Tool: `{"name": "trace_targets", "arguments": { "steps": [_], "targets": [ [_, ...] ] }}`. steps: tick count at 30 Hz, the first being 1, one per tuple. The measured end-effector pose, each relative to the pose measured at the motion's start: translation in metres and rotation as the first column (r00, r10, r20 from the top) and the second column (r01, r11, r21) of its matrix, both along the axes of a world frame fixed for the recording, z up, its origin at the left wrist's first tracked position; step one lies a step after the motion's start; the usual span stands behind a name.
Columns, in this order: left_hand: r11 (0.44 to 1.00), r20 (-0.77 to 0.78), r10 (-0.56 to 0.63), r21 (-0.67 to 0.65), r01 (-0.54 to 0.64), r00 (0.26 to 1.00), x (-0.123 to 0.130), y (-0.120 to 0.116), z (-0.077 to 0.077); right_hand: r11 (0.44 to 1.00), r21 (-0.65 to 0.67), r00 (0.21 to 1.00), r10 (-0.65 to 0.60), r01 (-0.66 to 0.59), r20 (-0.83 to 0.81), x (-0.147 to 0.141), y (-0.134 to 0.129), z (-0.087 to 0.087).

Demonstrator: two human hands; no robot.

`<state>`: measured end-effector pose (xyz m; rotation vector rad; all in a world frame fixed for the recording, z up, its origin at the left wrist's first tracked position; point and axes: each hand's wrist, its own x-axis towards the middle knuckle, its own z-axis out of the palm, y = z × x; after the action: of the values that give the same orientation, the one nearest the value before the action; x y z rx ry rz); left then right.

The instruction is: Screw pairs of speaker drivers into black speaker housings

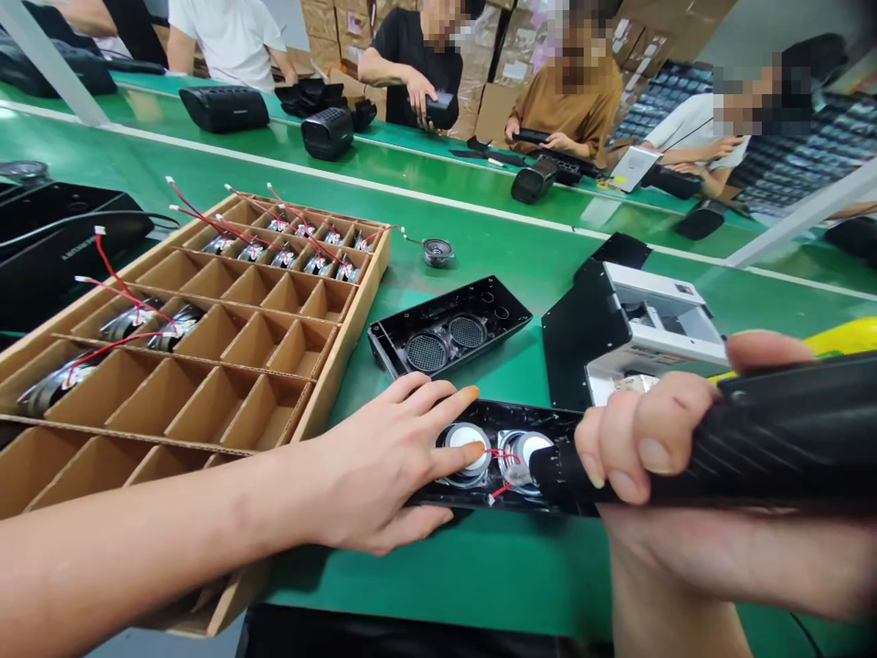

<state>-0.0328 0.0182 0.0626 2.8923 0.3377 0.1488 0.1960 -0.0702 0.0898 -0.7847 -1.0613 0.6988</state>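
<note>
My left hand (404,457) lies across the left end of a black speaker housing (534,419), its fingers spread and a fingertip by the left speaker driver (468,448). Beside it, a second driver (533,448) with red wires and a white plug also sits in the housing. My right hand (650,434) is wrapped round a thick black electric screwdriver (774,429). The tool's front end points left, over the second driver, and hides part of it and the housing's right end. Whether the bit touches a screw is hidden.
A cardboard divider box (329,388) with several wired drivers stands left. Behind my hands lie another open housing (452,324) and a loose driver (437,252). A white-and-black device (650,329) stands right. Several people work across the green bench (472,215).
</note>
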Motion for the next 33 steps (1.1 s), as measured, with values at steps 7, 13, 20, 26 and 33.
{"name": "trace_targets", "arguments": {
  "steps": [7, 13, 20, 26, 33],
  "targets": [
    [0.998, 0.047, -0.059, 0.032, 0.058, 0.997, 0.000, 0.004, -0.002, 0.991, 0.049, 0.992, 0.119, -0.121, 0.046, 0.002, 0.009, -0.013],
    [0.997, 0.063, -0.067, 0.049, 0.064, 0.996, 0.000, 0.005, -0.004, 0.985, 0.048, 0.984, 0.162, -0.166, 0.075, 0.010, 0.010, -0.018],
    [0.997, 0.057, -0.058, 0.044, 0.056, 0.997, 0.000, 0.004, -0.002, 0.985, 0.044, 0.985, 0.167, -0.169, 0.041, 0.009, 0.008, -0.021],
    [0.997, 0.077, -0.056, 0.049, 0.052, 0.995, -0.001, 0.004, -0.002, 0.974, 0.010, 0.974, 0.228, -0.228, 0.003, 0.004, 0.007, -0.021],
    [0.994, 0.105, -0.087, 0.079, 0.079, 0.991, -0.001, 0.004, -0.005, 0.988, -0.010, 0.980, 0.149, -0.152, -0.132, -0.018, -0.002, -0.030]
  ]
}}
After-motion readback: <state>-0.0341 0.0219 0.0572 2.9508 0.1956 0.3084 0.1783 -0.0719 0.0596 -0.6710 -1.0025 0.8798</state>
